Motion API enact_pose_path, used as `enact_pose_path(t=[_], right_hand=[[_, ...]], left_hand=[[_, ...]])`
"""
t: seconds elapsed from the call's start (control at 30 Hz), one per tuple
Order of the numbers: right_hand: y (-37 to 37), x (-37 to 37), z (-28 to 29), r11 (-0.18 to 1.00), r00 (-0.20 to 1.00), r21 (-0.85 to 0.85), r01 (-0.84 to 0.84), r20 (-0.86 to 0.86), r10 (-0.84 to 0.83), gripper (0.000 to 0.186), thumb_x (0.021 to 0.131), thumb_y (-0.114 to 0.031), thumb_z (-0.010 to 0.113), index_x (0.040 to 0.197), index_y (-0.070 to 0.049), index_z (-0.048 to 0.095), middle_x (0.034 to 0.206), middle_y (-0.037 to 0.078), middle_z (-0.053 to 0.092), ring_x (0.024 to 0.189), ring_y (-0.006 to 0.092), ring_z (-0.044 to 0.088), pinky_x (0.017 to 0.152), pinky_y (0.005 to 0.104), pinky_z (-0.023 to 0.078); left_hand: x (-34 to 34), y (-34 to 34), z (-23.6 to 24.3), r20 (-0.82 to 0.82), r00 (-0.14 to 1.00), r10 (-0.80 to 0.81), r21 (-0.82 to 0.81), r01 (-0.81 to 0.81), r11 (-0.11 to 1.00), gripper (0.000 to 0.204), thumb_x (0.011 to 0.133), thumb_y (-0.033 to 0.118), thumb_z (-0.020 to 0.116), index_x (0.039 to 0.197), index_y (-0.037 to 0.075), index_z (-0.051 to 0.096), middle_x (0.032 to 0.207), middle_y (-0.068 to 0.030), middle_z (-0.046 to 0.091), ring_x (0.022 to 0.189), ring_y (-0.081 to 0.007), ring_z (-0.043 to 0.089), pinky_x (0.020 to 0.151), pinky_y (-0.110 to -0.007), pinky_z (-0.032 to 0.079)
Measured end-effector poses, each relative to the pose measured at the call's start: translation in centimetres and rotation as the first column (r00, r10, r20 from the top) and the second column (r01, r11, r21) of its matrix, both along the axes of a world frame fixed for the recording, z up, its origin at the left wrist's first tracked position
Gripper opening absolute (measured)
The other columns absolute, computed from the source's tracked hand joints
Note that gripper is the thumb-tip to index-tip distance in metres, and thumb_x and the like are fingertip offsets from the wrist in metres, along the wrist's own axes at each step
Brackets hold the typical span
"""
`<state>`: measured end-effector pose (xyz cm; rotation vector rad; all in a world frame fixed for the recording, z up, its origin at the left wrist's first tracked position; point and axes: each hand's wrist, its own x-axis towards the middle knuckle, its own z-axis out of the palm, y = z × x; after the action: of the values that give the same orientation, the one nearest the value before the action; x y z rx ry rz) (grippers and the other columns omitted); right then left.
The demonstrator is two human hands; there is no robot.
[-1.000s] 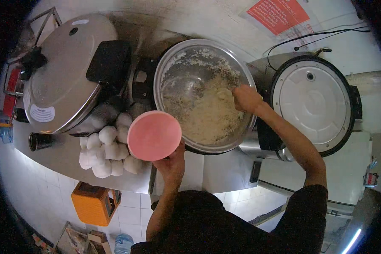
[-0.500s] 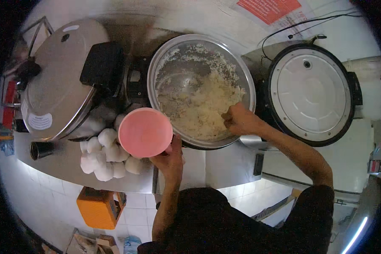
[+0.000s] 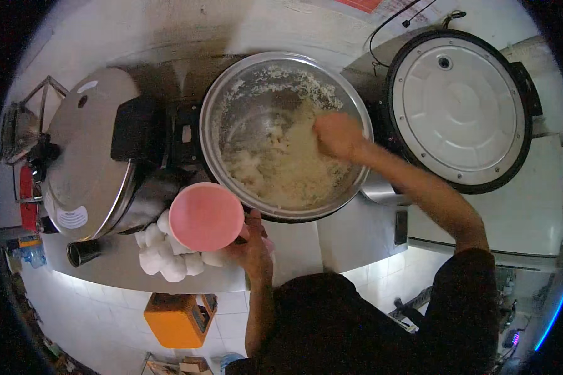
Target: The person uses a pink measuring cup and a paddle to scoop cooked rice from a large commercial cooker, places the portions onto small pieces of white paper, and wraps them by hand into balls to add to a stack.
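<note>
Round silver metal pot: upright, open. Whitish rice-like grains inside, stuck along far wall too. Round pink plastic cup with handle: mouth up, beside pot's near-left edge.

Right hand now nearer middle of pot

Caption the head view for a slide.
Left hand holding a pink container, right hand over a metal pot of rice.

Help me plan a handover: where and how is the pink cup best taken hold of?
Probably by the left part of its rim, coming from the person's left: the pink cup shows its round, open mouth to the camera, and the left hand already takes up the lower-right side.
</note>
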<state>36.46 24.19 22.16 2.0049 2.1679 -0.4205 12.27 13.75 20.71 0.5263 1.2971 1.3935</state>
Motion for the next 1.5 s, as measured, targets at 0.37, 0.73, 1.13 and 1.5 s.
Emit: enact_pose_path(t=[0.37,0.73,1.13,1.5], right_hand=[[-3.8,-2.5,-1.6,0.982,0.995,-0.188,0.009,-0.094,-0.028,0.012,0.063,-0.007,0.059,0.063,0.005,0.059,0.062,0.025,0.056,0.06,0.0402,0.059,0.059,0.0451,0.048],[2.8,1.6,0.2,0.999,0.996,-0.027,-0.046,0.075,0.048,0.02,0.065,-0.012,0.065,0.081,0.0,0.066,0.066,0.021,0.062,0.064,0.0383,0.064,0.063,0.0451,0.053],[-1.4,0.2,-1.2,0.974,0.966,-0.226,0.006,0.251,0.052,0.03,0.061,-0.016,0.071,0.085,0.0,0.067,0.08,0.02,0.064,0.08,0.0349,0.064,0.07,0.0461,0.053],[5.5,2.7,0.6,0.93,0.818,-0.034,-0.366,0.464,0.339,0.016,0.066,-0.012,0.066,0.077,-0.001,0.066,0.075,0.019,0.064,0.072,0.0328,0.065,0.062,0.0423,0.053]], left_hand=[[-0.8,-0.4,-2.3,0.064,0.998,-0.017,-0.016,0.018,1.0,0.036,0.074,-0.003,0.07,0.103,0.003,0.05,0.077,-0.0017,0.05,0.06,-0.0087,0.044,0.049,-0.024,0.038],[-0.3,-0.9,-4.7,-0.084,0.996,0.026,0.111,-0.016,0.994,0.036,0.077,-0.002,0.069,0.106,0.003,0.048,0.082,-0.0026,0.054,0.067,-0.011,0.051,0.06,-0.027,0.046],[-0.8,-0.3,-4.1,-0.04,0.999,-0.026,0.072,0.029,0.997,0.032,0.076,0.001,0.071,0.098,0.004,0.048,0.087,-0.0039,0.053,0.065,-0.0102,0.048,0.056,-0.026,0.042],[0.1,0.2,-2.8,0.004,1.0,-0.006,0.157,0.005,0.988,0.037,0.074,0.001,0.073,0.105,-0.001,0.052,0.097,-0.0061,0.055,0.08,-0.0105,0.051,0.065,-0.025,0.042]])
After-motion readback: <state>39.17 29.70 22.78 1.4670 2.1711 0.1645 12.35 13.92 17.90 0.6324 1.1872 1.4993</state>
